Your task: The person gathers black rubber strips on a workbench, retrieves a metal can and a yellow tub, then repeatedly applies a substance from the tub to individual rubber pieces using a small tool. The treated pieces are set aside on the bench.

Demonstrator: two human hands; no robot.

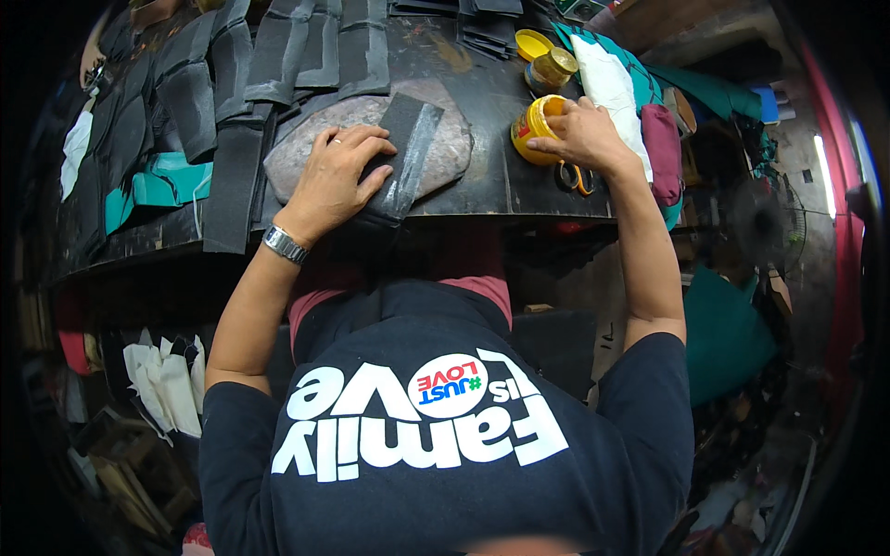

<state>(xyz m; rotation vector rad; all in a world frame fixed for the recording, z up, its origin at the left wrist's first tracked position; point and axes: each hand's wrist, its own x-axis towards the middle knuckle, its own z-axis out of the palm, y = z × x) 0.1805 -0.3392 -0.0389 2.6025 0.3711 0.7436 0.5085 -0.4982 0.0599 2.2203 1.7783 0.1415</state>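
Note:
My left hand (343, 174), with a ring and a metal wristwatch, rests on a mottled grey stone slab (311, 139). Its curled fingers and thumb hold down the left edge of a flat black strip (408, 125). A shiny, wet-looking band runs along the strip, whose lower end reaches the table's edge. My right hand (591, 134) is at the mouth of a yellow jar (528, 137), thumb against the outside and other fingers bent at the opening. Whether those fingers hold something inside is hidden. Orange-handled scissors (575, 178) lie just below this hand.
Several black pieces with greyish borders (278, 56) overlap on the dark table (489, 176). Green material (167, 181) lies at left. Behind the jar stand a smeared open jar (553, 69) and a yellow lid (534, 44). White cloth (607, 88) and a maroon bundle (660, 153) border the right.

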